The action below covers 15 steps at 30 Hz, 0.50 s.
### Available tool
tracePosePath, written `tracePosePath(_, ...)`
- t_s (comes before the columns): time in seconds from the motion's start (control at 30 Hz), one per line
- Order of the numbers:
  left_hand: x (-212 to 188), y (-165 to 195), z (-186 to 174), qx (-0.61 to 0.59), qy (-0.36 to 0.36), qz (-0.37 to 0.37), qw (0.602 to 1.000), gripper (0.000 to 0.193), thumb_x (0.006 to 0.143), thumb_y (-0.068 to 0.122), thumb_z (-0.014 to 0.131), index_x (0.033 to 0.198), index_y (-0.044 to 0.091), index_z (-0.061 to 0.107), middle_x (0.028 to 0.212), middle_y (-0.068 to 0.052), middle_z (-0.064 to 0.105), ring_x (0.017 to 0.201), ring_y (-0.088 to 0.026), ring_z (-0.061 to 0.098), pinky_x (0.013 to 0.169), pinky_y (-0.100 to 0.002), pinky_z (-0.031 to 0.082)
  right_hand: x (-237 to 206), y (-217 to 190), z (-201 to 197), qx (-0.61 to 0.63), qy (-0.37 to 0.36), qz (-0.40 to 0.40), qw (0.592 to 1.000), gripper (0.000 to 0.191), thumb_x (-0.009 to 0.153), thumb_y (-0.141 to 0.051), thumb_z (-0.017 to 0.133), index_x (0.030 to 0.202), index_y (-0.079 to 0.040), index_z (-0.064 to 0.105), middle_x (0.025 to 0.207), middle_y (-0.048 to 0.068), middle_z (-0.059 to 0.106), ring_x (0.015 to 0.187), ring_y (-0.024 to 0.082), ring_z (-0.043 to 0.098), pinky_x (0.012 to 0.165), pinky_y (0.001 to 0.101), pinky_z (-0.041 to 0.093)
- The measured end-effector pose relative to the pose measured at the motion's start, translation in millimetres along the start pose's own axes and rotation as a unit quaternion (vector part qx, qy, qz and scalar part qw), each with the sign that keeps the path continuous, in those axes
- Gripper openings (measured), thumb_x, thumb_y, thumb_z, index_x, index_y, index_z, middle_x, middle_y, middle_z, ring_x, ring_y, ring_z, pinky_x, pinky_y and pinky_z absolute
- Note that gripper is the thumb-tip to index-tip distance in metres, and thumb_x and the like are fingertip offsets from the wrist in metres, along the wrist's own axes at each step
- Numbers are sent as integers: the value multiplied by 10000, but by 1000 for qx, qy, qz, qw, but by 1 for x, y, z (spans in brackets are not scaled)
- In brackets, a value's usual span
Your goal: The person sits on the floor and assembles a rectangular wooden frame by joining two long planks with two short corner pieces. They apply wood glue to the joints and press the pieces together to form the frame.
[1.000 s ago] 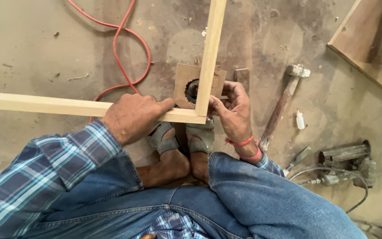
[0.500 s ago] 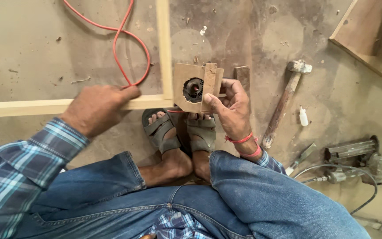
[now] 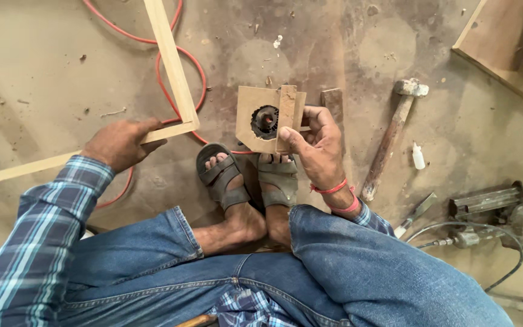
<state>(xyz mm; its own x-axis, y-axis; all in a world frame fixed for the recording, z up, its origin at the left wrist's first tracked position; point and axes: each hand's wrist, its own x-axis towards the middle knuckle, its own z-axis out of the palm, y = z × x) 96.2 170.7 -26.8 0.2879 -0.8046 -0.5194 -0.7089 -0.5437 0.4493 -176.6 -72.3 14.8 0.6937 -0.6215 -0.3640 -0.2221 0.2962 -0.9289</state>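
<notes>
My left hand (image 3: 119, 143) grips the corner of a pale wooden frame (image 3: 174, 72), its two slats meeting in an L just right of my fingers. The frame lies out to the left over the concrete floor. My right hand (image 3: 316, 142) holds a small wooden jig (image 3: 267, 118), a flat board with a dark round toothed part in its middle and an upright strip on it. The jig sits just above my two sandalled feet (image 3: 246, 178).
A red cord (image 3: 171, 97) loops on the floor under the frame. A hammer (image 3: 394, 130), a small white bottle (image 3: 417, 156), a chisel (image 3: 416, 212) and a power tool (image 3: 491, 212) lie to the right. A wooden board (image 3: 503, 42) lies at top right.
My left hand has slid the wooden frame leftward, away from the jig. My right hand has stayed on the jig, which now shows fully.
</notes>
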Motion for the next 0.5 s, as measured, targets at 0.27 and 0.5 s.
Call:
tracePosePath(0.27,-1,-21,10,63,-21,-45,997,353,918,406,703,1199,197,658,1026,-140,739,936,-377,706,790,-511,566,-1,-2,8,-9,-5,3,1000,405,969,-43,715,1286,65,488,1201,175,672,1000,207,737,797,353,688)
tracePosePath(0.5,-5,-6,13,178,5,-50,983,349,895,279,726,1156,66,635,1065,-164,696,1035,-349,684,845,-454,582,-1,0,10,-15,-6,2,1000,421,970,-57,718,1301,61,484,1205,176,681,998,209,742,802,349,688)
